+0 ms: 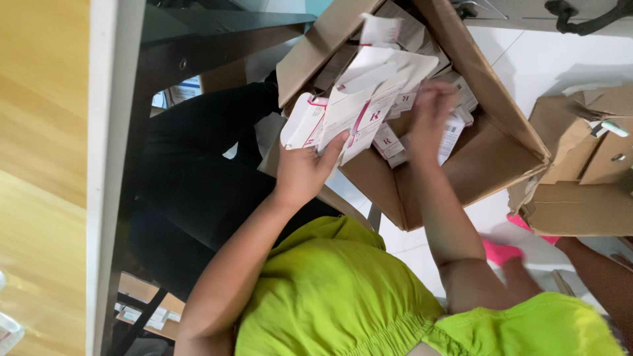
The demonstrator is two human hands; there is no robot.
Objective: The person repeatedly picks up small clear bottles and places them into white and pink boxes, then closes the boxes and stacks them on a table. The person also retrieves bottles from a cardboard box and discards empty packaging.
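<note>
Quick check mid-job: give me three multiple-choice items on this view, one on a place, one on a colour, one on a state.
1. Where is the right hand?
A. Inside the open box
B. On the wooden table
C. On the floor

2. What colour is the top?
A. Blue
B. Lime green
C. White

3. What is the left hand doing?
A. Hanging empty
B. Gripping a stack of white packets
C. Closing a flap

Answers: 1 A, it reaches among the box's packets; 2 B, bright lime fabric; 3 B, fingers clasp the stack.
</note>
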